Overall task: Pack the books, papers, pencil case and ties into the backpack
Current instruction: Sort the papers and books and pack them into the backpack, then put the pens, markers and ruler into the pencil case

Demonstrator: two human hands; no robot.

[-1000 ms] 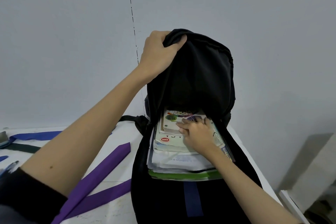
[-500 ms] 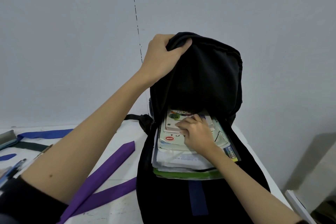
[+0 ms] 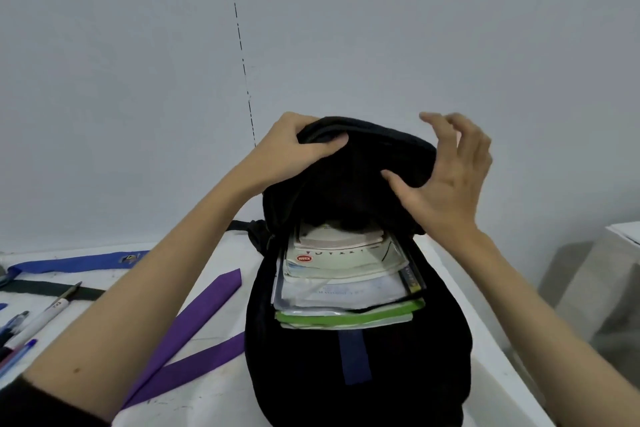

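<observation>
A black backpack (image 3: 356,374) lies on the white table with its mouth wide. A stack of books and papers (image 3: 346,284) sits partly inside it, a green-edged book at the bottom. My left hand (image 3: 294,152) grips the top left of the raised flap. At the flap's right edge is my right hand (image 3: 446,170), thumb touching the fabric and fingers spread above it, holding nothing. A purple tie (image 3: 194,326) lies left of the bag, partly under my left forearm. A blue tie (image 3: 79,262) and a dark green tie (image 3: 45,288) lie farther left.
Several pens (image 3: 31,329) lie at the table's left edge. A grey wall stands close behind the bag. The table's right edge (image 3: 491,340) runs beside the bag, with a pale box (image 3: 609,274) beyond it on the right.
My right hand has left the book stack and risen to the flap's right edge. The flap is lower over the opening. The books sit deeper in the bag.
</observation>
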